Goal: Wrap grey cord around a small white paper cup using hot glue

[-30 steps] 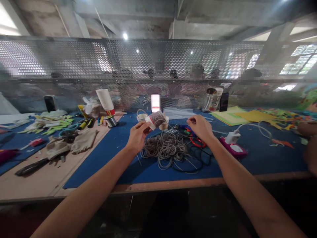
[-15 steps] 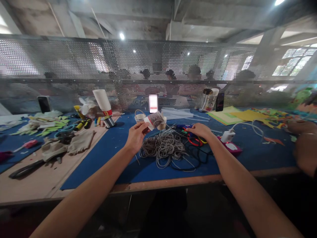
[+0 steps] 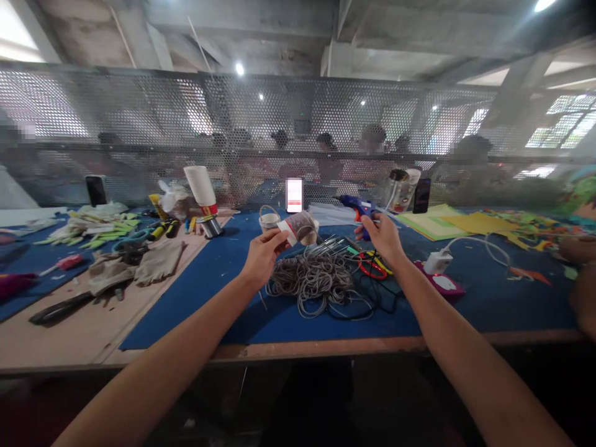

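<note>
A heap of cord (image 3: 316, 279) lies on a mat (image 3: 177, 310), with scissors (image 3: 372, 268) just to its right and a plug (image 3: 437, 262) farther right. Behind the heap are a small basket (image 3: 269, 221), a phone (image 3: 294, 195) and, rightward, plastic sheets (image 3: 333, 215) and a bottle (image 3: 398, 191). Left of the mat, gloves (image 3: 161, 264) lie before a stack of cups (image 3: 200, 186), right of a pile of scraps (image 3: 93, 228).

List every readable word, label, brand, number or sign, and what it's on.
No text reads clearly.
Cup in left hand: marks on its side, too small and blurred.
Lit phone: screen blurred out.
Cup stack: marks on the red band, unreadable.
Bottle: marks too blurred.
Glue gun in right hand: no legible marking.
</note>
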A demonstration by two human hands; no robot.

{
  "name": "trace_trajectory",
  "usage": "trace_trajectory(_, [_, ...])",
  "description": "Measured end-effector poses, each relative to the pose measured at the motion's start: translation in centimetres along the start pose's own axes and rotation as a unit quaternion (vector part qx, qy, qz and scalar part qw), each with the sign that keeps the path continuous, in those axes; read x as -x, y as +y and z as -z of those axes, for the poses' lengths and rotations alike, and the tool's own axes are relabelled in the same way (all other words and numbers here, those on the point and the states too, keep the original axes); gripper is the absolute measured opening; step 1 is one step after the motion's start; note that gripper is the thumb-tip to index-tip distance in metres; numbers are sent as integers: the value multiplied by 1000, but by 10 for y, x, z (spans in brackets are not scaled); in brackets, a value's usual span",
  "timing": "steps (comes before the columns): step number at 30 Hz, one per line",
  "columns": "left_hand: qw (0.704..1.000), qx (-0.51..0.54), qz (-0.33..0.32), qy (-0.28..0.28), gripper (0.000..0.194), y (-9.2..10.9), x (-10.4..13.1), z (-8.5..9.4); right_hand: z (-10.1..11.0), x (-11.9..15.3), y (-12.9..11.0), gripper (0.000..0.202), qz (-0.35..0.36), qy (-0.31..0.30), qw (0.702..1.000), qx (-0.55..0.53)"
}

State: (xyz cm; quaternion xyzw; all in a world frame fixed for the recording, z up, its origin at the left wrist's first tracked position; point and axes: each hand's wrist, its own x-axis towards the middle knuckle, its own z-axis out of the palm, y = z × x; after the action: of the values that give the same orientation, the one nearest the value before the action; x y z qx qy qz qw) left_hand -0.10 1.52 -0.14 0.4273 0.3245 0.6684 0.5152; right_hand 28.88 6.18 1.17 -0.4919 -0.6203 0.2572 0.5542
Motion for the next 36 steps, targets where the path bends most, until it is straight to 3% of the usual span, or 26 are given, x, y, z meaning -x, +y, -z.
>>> trace_trajectory(5, [1000, -17, -10, 5, 22, -2, 0, 0, -18, 19, -23, 50, 31, -19, 993, -108])
trace_trajectory(10, [998, -56, -5, 0, 26, -2, 2, -1, -29, 37, -43, 33, 82, -78, 992, -47])
trace_trajectory(13, [997, -76, -4, -3, 27, -4, 2, 0, -35, 46, -49, 29, 82, -111, 988, -65])
trace_trajectory(18, [997, -80, -3, 2, 29, -3, 3, -2, -40, 53, -48, 24, 103, -85, 990, -40])
trace_trajectory(25, [999, -43, 14, -8, 29, 1, 6, -5, -42, 52, -48, 34, 111, -48, 992, 26])
trace_trajectory(32, [999, -50, 7, -18, 28, -2, 5, -2, -49, 56, -37, 39, 120, -102, 986, 54])
trace_trajectory(36, [998, -61, -5, -17, 27, -3, 4, -2, -51, 58, -32, 39, 175, -116, 975, 72])
